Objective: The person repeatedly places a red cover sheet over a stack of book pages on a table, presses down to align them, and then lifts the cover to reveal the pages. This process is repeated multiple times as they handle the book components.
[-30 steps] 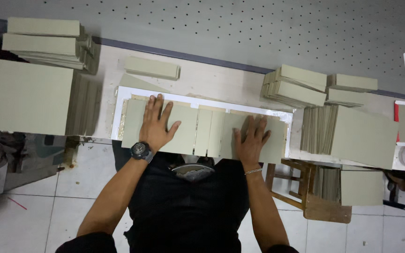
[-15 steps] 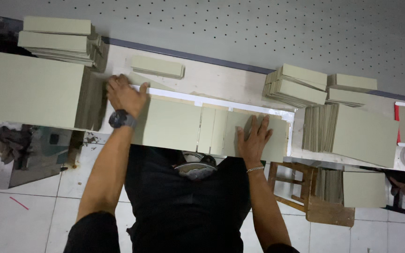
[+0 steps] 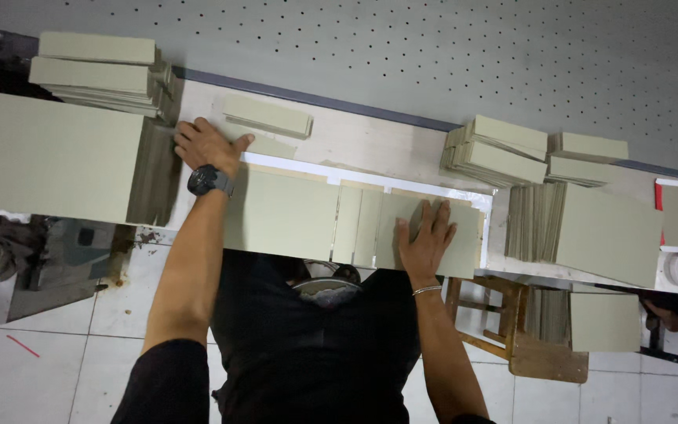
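The person's left hand (image 3: pixel 207 145) is lying at the left end of the tabletop (image 3: pixel 370 145), fingers loosely spread and touching the edge of the large stack of grey-green boards (image 3: pixel 49 153) that is standing just beside it; whether this grip is actually pinching a board cannot be told, as the fingertips are partly hidden against the stack's side. A black wristwatch (image 3: pixel 208 181) is sitting on that wrist. The right hand (image 3: pixel 427 239) is pressing flat, its grip released and its fingers splayed, on the right-hand one of the grey-green boards (image 3: pixel 355 220), which are lying in a row along the near edge of the tabletop. These boards are resting on a white sheet (image 3: pixel 359 174) whose far edge is showing as a thin strip beyond them.

Between the two hands the row of boards is lying uncovered, giving open room along the near edge. Far of the left hand, a small pile of narrow boards (image 3: pixel 268 116) is lying just beyond it, and another stack (image 3: pixel 100 71) is sitting at the far left corner. To the right, more piles (image 3: pixel 500 149) are crowding the far edge, and a fanned stack (image 3: pixel 590 228) is filling the right end, close beside the white sheet. A wooden stool (image 3: pixel 512 330) is standing below, near the right arm.
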